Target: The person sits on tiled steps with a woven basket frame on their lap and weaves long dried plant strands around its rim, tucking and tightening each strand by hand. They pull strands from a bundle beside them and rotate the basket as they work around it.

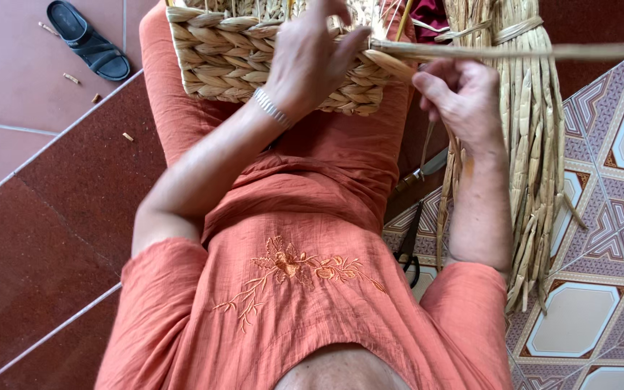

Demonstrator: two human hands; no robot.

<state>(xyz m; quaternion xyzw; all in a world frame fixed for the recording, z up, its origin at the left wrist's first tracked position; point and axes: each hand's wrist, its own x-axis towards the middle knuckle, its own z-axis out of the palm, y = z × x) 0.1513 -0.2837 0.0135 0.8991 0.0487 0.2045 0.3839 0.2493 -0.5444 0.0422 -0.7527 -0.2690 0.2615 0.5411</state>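
Floor of dark red tile runs along one side, patterned tile along the other. Sitting over them is a person in an orange dress, with a woven basket resting on the lap. A bundle of dried reeds stands just beside the right arm. The left hand lies pressed on the basket's wall, fingers curled over the weave. The right hand is closed, pinching a long reed strand that runs from the basket's edge out sideways. A black sandal lies on the red tile, and scissors lie on the patterned tile near the right elbow.
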